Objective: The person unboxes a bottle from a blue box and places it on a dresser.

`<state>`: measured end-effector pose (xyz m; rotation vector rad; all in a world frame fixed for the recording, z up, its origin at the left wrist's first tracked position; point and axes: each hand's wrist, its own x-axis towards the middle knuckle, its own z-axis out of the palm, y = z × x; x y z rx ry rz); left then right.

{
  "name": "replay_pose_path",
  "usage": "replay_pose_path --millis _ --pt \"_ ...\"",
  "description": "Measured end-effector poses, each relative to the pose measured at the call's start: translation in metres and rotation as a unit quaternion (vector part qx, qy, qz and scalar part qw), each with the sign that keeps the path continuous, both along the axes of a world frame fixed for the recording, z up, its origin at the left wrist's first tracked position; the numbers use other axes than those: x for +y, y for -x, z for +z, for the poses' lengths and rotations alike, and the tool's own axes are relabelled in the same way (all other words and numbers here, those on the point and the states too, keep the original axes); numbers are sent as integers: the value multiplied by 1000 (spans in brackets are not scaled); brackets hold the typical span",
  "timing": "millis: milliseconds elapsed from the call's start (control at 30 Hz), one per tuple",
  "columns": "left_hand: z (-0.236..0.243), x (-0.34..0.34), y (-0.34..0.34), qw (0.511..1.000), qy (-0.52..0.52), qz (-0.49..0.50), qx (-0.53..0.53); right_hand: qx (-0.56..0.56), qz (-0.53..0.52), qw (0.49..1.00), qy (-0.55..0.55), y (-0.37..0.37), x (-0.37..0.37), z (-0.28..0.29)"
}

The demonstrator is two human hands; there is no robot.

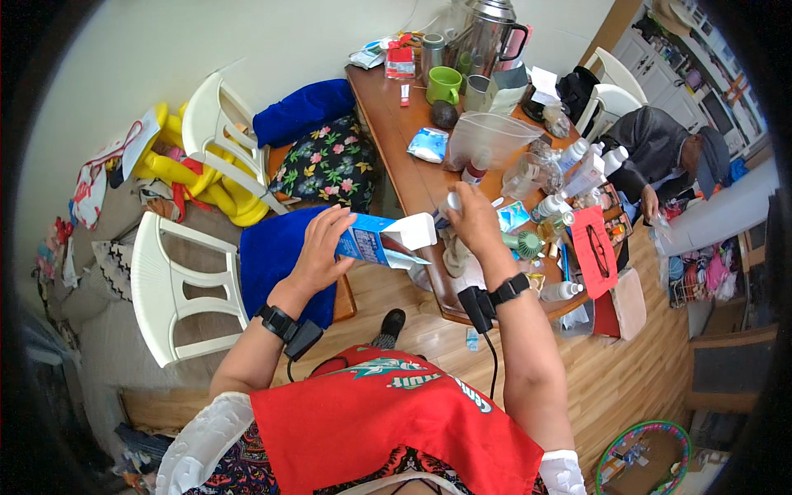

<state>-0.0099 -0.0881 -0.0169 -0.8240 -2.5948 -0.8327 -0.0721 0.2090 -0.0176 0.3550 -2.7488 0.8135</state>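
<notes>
One blue box [365, 241] juts lengthwise from the clasping left hand [320, 246], open end toward the right hand [478, 223], which grips a white-topped bottle [452, 202] just beside

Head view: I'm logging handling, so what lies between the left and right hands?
In the head view, a blue-and-white carton, gripped by the left hand, its open end facing the right hand, which holds a white-topped container.

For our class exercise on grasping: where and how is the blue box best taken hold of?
The blue box is probably best gripped across its flat sides near the left end, from the left: its flaps stand open at the right end.
</notes>
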Motion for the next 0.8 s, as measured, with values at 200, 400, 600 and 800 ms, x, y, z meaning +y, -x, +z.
replay_pose_path --millis 200,400,600,800 --pt "-4 -3 0 1000 -6 11 -4 68 -86 982 151 -42 19 38" --pt "0 12 2 1000 -21 -3 2 49 -87 881 462 -116 39 67" --pt "5 29 2 999 -19 -31 24 6 -37 841 540 -155 25 64" --pt "19 42 -3 998 -16 -48 45 42 -32 861 506 -168 18 45"
